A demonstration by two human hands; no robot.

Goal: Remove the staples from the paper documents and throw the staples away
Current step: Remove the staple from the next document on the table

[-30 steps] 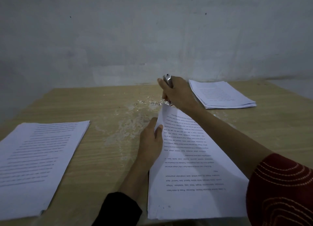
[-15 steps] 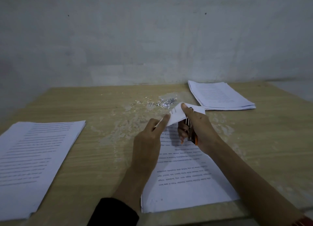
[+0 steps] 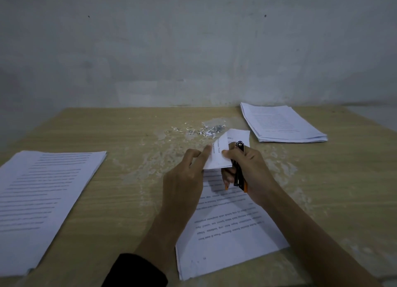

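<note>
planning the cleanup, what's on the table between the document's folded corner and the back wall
In the head view, a scatter of loose staples and paper scraps lies just beyond the folded corner; past it, bare table up to the wall.

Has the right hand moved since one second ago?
Yes. The right hand, gripping the staple remover, has come back from the staple pile toward the person.

Plain office-like room, worn wooden desk (image 3: 107, 200), paper stacks (image 3: 283, 123), bare grey wall (image 3: 193, 39)
</note>
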